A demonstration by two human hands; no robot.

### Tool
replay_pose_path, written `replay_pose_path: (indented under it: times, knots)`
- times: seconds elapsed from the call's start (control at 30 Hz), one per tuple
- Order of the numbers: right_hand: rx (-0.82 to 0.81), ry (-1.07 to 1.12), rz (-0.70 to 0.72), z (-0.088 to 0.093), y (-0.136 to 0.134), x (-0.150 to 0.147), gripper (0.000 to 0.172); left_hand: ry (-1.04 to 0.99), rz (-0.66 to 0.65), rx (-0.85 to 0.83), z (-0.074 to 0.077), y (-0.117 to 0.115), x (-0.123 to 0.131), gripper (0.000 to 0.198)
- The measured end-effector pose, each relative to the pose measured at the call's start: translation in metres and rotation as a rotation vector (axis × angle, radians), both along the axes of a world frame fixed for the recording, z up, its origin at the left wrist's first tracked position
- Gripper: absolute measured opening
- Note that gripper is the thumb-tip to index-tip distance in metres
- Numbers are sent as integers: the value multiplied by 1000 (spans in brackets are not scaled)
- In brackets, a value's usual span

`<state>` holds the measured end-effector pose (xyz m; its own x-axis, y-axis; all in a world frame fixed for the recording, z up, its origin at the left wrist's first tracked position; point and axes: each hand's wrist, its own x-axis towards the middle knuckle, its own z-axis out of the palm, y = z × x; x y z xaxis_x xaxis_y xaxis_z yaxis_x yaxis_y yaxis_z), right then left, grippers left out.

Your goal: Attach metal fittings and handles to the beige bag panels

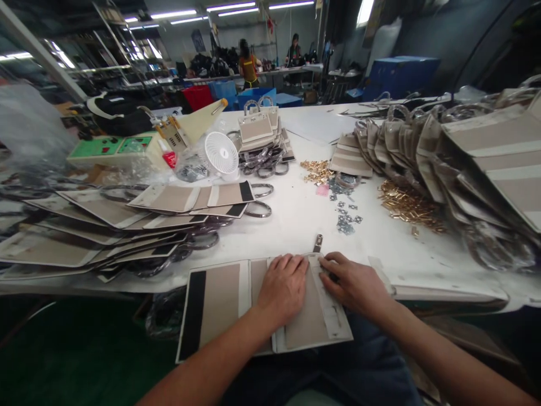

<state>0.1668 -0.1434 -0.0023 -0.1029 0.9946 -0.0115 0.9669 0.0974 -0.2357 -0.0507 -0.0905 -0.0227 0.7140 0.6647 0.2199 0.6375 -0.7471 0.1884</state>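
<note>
An unfolded beige bag panel (222,299) with white strips and a black band at its left end lies at the table's front edge, partly over my lap. My left hand (283,287) rests flat on its middle, fingers stretched forward. At the panel's upper right border, my right hand (355,285) has its thumb and fingers bent together. Something small and dark shows between them, too hidden to name. A short dark strap tab with a metal piece (318,243) sticks out beyond the panel's far edge, between both hands.
Stacked bag panels with handles (169,197) lie left; more bag pieces (499,152) are piled right. Gold metal parts (408,206) and flat grey plates (345,220) are scattered ahead. A white fan (221,153) stands near a green-topped machine (105,148). Two people are in the background.
</note>
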Motion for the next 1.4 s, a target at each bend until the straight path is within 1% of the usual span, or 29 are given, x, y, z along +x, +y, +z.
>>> replay_pose_path:
  times: [0.13,0.33,0.53,0.83,0.97,1.07,1.13,1.17,1.23,1.3,1.33,1.4]
  knots:
    - [-43,13,-29,4,3,-2,42,-37,-10,-28,8,7,0,45]
    - [-81,43,-40,5,4,-3,43,-79,12,-72,3,6,-4,48]
    - [-69,39,-32,4,5,-3,43,-86,25,-111,3,11,-2,48]
    - [-84,-21,-1,0,6,-4,46,-25,-15,57,-12,13,-2,47]
    - [-109,4,11,1,6,-6,47,-14,-12,74,-12,12,-1,46]
    - [-108,97,22,3,8,-1,48,-27,-7,67,-10,12,-3,46]
    - [-73,218,12,5,16,11,42,-50,-5,64,-10,12,-5,46]
    - [-38,277,-17,6,23,20,38,-66,-5,62,-11,12,-6,46]
    - [49,335,-134,10,43,46,31,-102,-8,62,-14,12,-8,45]
    - [95,289,-284,14,70,78,28,-134,-11,65,-17,12,-9,45]
    - [81,254,-363,16,85,95,27,-149,-11,69,-18,12,-10,45]
    - [65,214,-461,18,116,126,28,-177,-4,82,-19,12,-10,45]
